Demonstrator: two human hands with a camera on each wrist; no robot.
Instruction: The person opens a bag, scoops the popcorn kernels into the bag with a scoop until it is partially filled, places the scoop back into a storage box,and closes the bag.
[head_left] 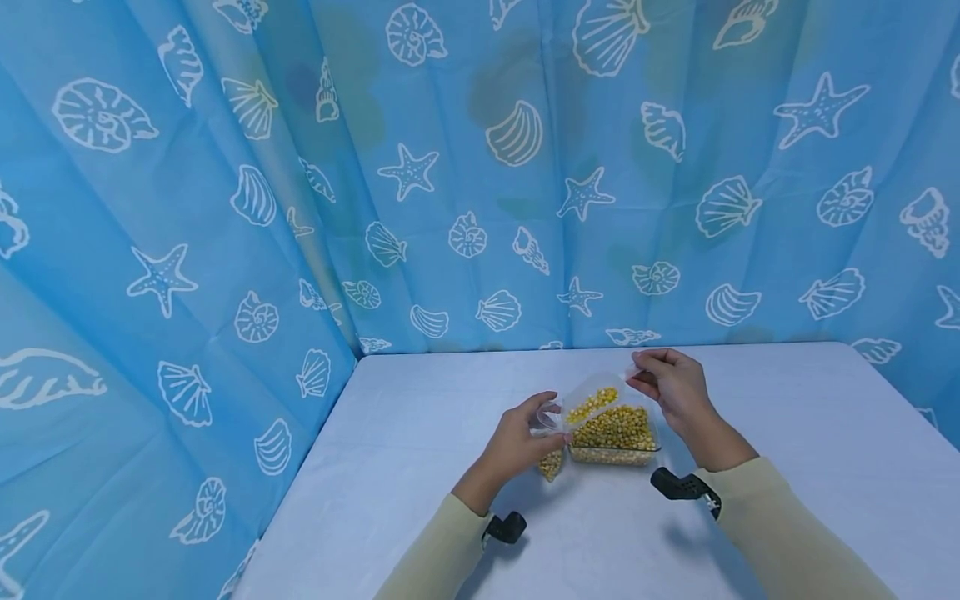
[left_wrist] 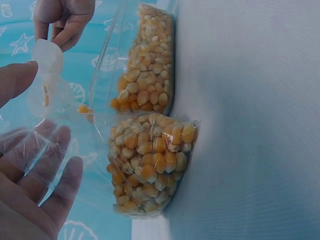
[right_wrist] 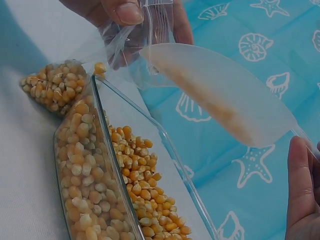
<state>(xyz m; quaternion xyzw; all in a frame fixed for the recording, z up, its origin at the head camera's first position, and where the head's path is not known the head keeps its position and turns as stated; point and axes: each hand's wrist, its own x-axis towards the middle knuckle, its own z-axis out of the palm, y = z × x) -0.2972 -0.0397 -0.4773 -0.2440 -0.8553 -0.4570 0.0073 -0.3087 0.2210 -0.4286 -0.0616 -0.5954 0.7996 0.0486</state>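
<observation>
My left hand (head_left: 517,437) holds a clear zip-top bag (left_wrist: 150,160) by its upper part, thumb on one side and fingers on the other. Corn kernels fill the bag's lower part, which rests on the table. With its fingertips, my right hand (head_left: 678,392) pinches the handle of a translucent white scoop (right_wrist: 235,90). The scoop is tilted with kernels in it, and its front edge is at the bag's mouth. Beside the bag stands a glass container (head_left: 615,451) with many corn kernels (right_wrist: 145,185). One loose kernel (right_wrist: 100,67) shows near the container's corner and the bag.
A white-covered table (head_left: 420,433) carries everything. Blue curtains (head_left: 465,167) with white shell and starfish prints hang behind it and on the left. Each wrist wears a black camera mount (head_left: 678,485).
</observation>
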